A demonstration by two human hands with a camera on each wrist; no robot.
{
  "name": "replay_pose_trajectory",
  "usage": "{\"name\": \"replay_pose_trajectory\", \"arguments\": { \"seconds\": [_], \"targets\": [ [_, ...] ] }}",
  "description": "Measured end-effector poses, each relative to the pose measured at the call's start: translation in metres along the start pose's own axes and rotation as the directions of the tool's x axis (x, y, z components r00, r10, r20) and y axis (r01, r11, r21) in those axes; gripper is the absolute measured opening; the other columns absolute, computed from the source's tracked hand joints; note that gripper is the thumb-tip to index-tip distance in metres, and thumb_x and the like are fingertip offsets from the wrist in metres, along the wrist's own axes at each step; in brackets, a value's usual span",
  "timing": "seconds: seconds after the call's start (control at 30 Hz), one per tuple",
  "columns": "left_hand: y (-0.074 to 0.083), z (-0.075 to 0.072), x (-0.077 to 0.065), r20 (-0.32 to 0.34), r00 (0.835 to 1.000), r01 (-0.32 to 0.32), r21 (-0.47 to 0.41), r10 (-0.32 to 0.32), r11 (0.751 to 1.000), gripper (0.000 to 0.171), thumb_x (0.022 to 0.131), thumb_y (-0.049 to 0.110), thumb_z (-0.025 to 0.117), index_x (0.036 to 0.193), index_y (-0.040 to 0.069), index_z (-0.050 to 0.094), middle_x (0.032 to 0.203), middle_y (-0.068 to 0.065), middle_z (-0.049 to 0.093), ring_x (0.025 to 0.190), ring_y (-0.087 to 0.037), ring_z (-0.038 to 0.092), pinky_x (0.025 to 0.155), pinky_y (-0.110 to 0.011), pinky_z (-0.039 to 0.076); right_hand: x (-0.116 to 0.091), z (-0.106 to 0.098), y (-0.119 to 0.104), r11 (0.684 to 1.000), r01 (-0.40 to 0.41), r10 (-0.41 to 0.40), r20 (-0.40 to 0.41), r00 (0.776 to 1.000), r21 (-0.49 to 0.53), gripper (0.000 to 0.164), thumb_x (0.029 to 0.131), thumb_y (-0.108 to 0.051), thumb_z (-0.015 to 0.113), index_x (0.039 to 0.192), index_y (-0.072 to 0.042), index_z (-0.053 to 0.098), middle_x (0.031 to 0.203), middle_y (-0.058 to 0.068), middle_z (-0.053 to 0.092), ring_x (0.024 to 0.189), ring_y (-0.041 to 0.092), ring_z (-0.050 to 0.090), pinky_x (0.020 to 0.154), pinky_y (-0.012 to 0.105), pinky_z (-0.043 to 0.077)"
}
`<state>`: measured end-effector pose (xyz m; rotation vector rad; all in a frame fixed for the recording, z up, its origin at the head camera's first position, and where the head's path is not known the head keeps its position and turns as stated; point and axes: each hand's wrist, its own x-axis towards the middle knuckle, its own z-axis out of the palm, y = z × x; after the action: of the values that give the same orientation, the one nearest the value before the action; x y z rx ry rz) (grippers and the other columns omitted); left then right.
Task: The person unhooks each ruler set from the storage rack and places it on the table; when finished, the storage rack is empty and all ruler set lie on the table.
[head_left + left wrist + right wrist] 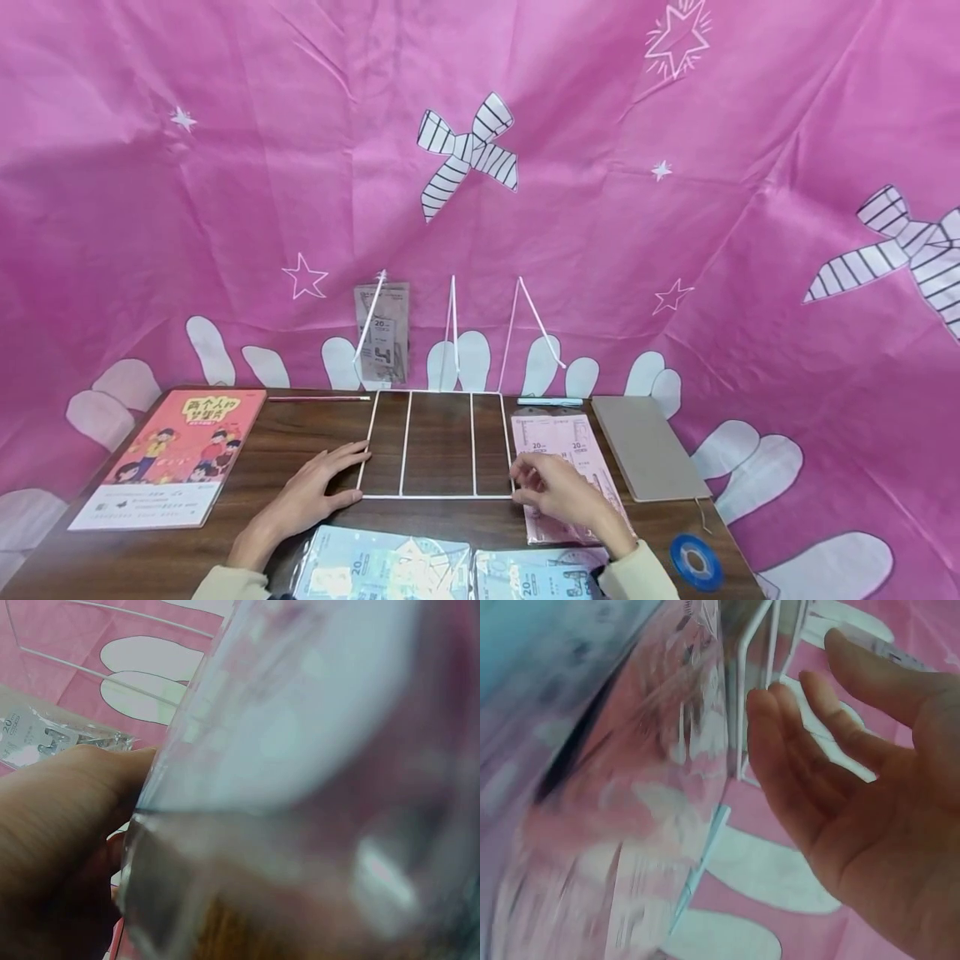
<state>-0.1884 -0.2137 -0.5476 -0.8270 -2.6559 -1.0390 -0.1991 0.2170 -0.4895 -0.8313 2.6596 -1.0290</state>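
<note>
A white wire rack point(438, 497) stands on the brown table, with upright bent prongs along its back. My left hand point(315, 492) lies at the rack's left side, fingers extended and thumb spread, fingertips at the wire. In the left wrist view, blurred clear plastic point(300, 727) hides much of that hand point(60, 825). At the right front corner is my right hand point(558, 492), above a pink packet point(555, 433) in clear wrap. Its fingers bend loosely with nothing visible between them; whether they touch the wire I cannot tell. The right wrist view shows this hand point(855, 802) beside the rack point(741, 697).
Two blue packets point(375, 558) lie at the front edge. A grey packet point(397, 333) leans behind the rack's left prong. Left is a red book point(180, 442); right are a grey notebook point(648, 450) and blue tape roll point(696, 562). A light blue pen point(550, 402) lies behind.
</note>
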Motion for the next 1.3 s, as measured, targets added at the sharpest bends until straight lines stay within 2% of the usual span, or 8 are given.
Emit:
{"name": "replay_pose_trajectory", "arguments": {
  "seconds": [0.2,0.33,0.5,0.73,1.07,1.3],
  "targets": [
    [0.001,0.003,-0.001,0.008,1.0,0.012,0.004,-0.012,1.0,0.055,0.091,0.022,0.081,0.14,0.004,0.065,0.149,-0.015,0.059,0.137,-0.043,0.052,0.109,-0.072,0.037,0.025,0.013,0.002,0.994,-0.041,0.037,-0.047,0.998,-0.1,0.023,0.088,-0.015,0.084,0.102,-0.008,0.067,0.084,-0.001,0.062,0.072,0.009,0.055,0.068,0.026,0.047],
    [0.001,0.005,0.001,0.016,1.0,0.007,0.004,-0.007,1.0,0.055,0.092,0.023,0.08,0.14,0.003,0.064,0.149,-0.016,0.059,0.138,-0.045,0.051,0.11,-0.072,0.036,0.028,0.018,0.002,0.984,-0.081,0.066,-0.097,0.993,-0.156,0.027,0.082,-0.013,0.089,0.097,-0.008,0.066,0.084,0.003,0.06,0.074,0.015,0.054,0.068,0.03,0.045],
    [0.001,0.005,0.003,0.032,0.999,0.021,-0.005,-0.021,1.0,0.055,0.093,0.024,0.079,0.142,0.003,0.063,0.151,-0.015,0.058,0.14,-0.044,0.049,0.112,-0.072,0.034,0.025,0.019,0.003,0.967,-0.136,0.11,-0.13,0.985,-0.217,0.035,0.075,-0.016,0.095,0.094,-0.009,0.066,0.083,0.0,0.057,0.074,0.013,0.05,0.067,0.032,0.045],
    [0.0,0.003,0.001,0.034,0.999,0.029,-0.005,-0.029,1.0,0.055,0.094,0.023,0.079,0.142,0.003,0.063,0.151,-0.015,0.057,0.141,-0.044,0.049,0.112,-0.071,0.033,0.026,0.015,0.006,0.975,-0.171,0.159,-0.086,0.983,-0.145,0.041,0.071,-0.017,0.097,0.098,-0.008,0.068,0.084,-0.001,0.059,0.072,0.009,0.049,0.067,0.028,0.044],
    [0.003,-0.003,0.001,0.068,0.996,0.06,-0.014,-0.059,0.998,0.056,0.096,0.022,0.076,0.144,0.001,0.06,0.153,-0.018,0.054,0.142,-0.046,0.047,0.114,-0.073,0.031,0.03,0.02,0.007,0.972,-0.201,0.193,-0.076,0.978,-0.118,0.042,0.07,-0.014,0.097,0.099,-0.008,0.068,0.085,-0.002,0.058,0.073,0.011,0.049,0.067,0.027,0.044],
    [0.011,-0.016,0.005,0.115,0.988,0.111,-0.024,-0.107,0.994,0.057,0.098,0.024,0.074,0.149,0.003,0.056,0.161,-0.017,0.045,0.142,-0.045,0.046,0.108,-0.072,0.041,0.03,0.02,0.009,0.97,-0.222,0.215,-0.076,0.974,-0.103,0.043,0.068,-0.014,0.098,0.097,-0.009,0.067,0.083,-0.002,0.058,0.072,0.012,0.049,0.066,0.028,0.043]
  ]
}}
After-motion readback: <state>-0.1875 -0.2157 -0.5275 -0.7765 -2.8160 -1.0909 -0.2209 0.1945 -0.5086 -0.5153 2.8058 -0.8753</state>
